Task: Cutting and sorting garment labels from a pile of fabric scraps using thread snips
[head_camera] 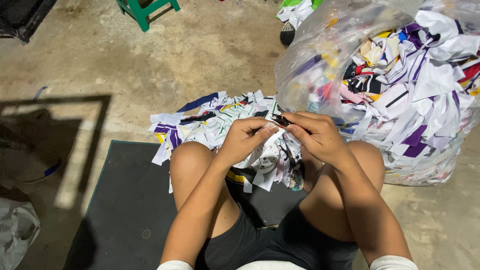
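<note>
Both hands are up in the middle of the frame, just above my knees, fingertips nearly meeting. My left hand point(245, 139) is curled in with the fingers bent, pinching the edge of a white fabric scrap point(265, 155) that hangs down between my legs; it has a round dark print on it, too small for me to make out. My right hand point(314, 135) is closed down narrow too, thumb and forefinger nipping a small dark bit point(280, 120) right where the two hands come together. Can't tell if that's a tool or just a darker part of the cloth. Behind my hands, center of the frame, there's a loose heap of fabric offcuts point(200, 122) on the concrete floor point(200, 55), mostly white strips with purple, black and yellow mixed in. Over on the right side sits a big clear plastic bag point(310, 65) stuffed with the same kind of strips, leaning just beside my right knee. I'm sitting on a dark mat point(125, 200) that fills the lower left. Up top, left of center, the legs of a green stool point(142, 10) poke in, and a crumpled clear plastic bag point(17, 230) sits at the bottom left edge.
</note>
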